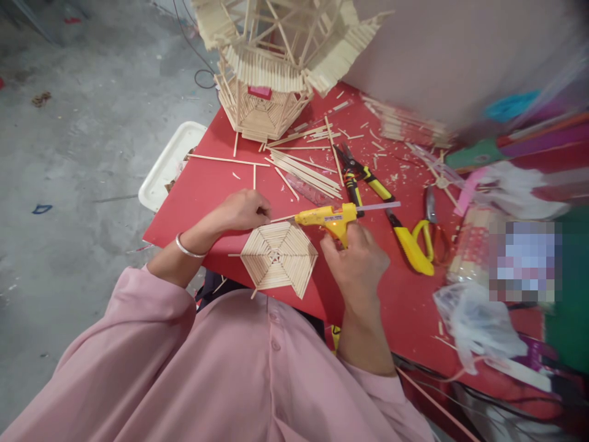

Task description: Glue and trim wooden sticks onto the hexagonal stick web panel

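My right hand is wrapped round the grip of a yellow hot glue gun, with a clear glue stick poking out of its back. The gun's nozzle points left, at a thin wooden stick pinched in my left hand. Just below both hands, a web-patterned panel made of wooden sticks lies at the table's near edge. A few stick ends jut from its left side and lower corner. I cannot tell whether the pinched stick touches the panel.
A tiered stick-built model stands at the back of the red table. Loose sticks, cutting pliers and yellow-handled scissors lie beyond the gun. Plastic bags crowd the right. A white bin sits left of the table.
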Demonstrator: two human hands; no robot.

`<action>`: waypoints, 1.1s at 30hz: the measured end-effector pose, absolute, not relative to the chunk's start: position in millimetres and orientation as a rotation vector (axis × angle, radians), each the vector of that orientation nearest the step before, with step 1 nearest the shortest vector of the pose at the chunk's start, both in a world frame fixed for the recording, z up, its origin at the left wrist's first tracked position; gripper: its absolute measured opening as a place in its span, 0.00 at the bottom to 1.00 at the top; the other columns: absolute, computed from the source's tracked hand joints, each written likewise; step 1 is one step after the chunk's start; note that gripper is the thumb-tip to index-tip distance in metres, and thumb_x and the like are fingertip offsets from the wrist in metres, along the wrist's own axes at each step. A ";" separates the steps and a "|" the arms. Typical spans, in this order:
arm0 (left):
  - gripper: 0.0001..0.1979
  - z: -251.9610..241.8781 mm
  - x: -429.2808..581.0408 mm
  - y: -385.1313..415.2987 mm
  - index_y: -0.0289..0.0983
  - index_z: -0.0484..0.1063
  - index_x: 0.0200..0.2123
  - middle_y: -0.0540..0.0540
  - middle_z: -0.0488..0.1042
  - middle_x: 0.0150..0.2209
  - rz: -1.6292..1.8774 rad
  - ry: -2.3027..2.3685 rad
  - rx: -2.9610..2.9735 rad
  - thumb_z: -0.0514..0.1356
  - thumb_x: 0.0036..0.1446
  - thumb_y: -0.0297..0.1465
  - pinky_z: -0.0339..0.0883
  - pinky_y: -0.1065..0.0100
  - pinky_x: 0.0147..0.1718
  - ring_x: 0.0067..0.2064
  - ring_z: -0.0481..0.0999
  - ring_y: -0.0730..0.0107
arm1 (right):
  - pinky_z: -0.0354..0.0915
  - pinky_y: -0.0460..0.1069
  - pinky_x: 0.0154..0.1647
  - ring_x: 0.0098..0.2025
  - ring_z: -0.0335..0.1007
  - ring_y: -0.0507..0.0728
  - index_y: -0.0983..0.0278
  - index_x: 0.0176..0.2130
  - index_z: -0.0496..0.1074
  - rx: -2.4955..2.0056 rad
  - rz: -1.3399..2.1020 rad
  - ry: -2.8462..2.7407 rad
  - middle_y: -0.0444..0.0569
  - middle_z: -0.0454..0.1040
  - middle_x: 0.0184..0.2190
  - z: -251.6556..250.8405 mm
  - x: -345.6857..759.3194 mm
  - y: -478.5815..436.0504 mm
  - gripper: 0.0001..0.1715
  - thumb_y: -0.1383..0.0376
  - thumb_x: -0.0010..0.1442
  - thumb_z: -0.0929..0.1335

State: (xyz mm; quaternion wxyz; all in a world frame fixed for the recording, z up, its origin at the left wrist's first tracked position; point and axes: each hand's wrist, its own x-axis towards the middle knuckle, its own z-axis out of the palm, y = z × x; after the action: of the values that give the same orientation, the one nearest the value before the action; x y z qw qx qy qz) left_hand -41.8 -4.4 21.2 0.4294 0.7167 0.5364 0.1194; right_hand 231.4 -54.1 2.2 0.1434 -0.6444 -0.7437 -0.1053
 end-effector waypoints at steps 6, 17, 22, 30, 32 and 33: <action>0.11 20.2 -40.0 -5.1 0.36 0.83 0.28 0.48 0.81 0.28 0.305 1.356 1.822 0.59 0.48 0.24 0.60 0.68 0.29 0.29 0.74 0.70 | 0.51 0.50 0.28 0.32 0.66 0.59 0.63 0.40 0.75 -1.882 -0.295 -2.099 0.54 0.75 0.33 2.9 235.2 -54.9 0.16 0.55 0.61 0.65; 0.12 24.3 -38.8 -7.8 0.35 0.82 0.27 0.46 0.81 0.27 0.311 1.357 1.846 0.58 0.47 0.22 0.59 0.68 0.29 0.29 0.73 0.70 | 0.49 0.51 0.29 0.32 0.65 0.60 0.63 0.40 0.75 -1.937 -0.273 -2.061 0.55 0.74 0.33 5.8 236.3 -54.8 0.15 0.56 0.61 0.65; 0.12 21.7 -39.1 -7.6 0.35 0.82 0.28 0.46 0.82 0.29 0.311 1.339 1.859 0.58 0.47 0.22 0.60 0.68 0.29 0.30 0.75 0.70 | 0.49 0.50 0.29 0.31 0.66 0.59 0.63 0.39 0.75 -1.902 -0.330 -2.066 0.54 0.76 0.33 2.5 237.9 -54.0 0.14 0.56 0.60 0.65; 0.13 16.1 -44.3 -6.1 0.36 0.84 0.30 0.44 0.84 0.34 0.348 1.283 1.924 0.58 0.49 0.24 0.64 0.67 0.33 0.33 0.78 0.67 | 0.49 0.51 0.29 0.32 0.65 0.59 0.63 0.40 0.75 -1.939 -0.274 -2.055 0.54 0.74 0.33 1.1 237.1 -54.3 0.15 0.56 0.62 0.65; 0.13 14.0 -44.7 -5.9 0.36 0.84 0.30 0.43 0.84 0.34 0.374 1.282 1.940 0.57 0.50 0.23 0.65 0.67 0.34 0.33 0.78 0.67 | 0.50 0.51 0.29 0.32 0.64 0.59 0.63 0.41 0.75 -1.943 -0.266 -2.054 0.54 0.73 0.33 0.8 237.0 -54.3 0.15 0.56 0.61 0.65; 0.13 13.1 -44.7 -5.9 0.36 0.83 0.29 0.43 0.84 0.34 0.385 1.284 1.950 0.57 0.50 0.23 0.65 0.67 0.34 0.33 0.78 0.67 | 0.50 0.51 0.29 0.32 0.64 0.59 0.63 0.40 0.75 -1.940 -0.272 -2.054 0.54 0.73 0.33 0.6 236.9 -54.3 0.15 0.56 0.61 0.65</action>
State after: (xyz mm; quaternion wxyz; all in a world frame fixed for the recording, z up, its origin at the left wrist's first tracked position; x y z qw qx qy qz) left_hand -44.7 -5.9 13.1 0.3780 0.7630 0.5022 0.1508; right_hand 236.9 -54.3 0.6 0.1511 -0.6756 -0.7154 -0.0946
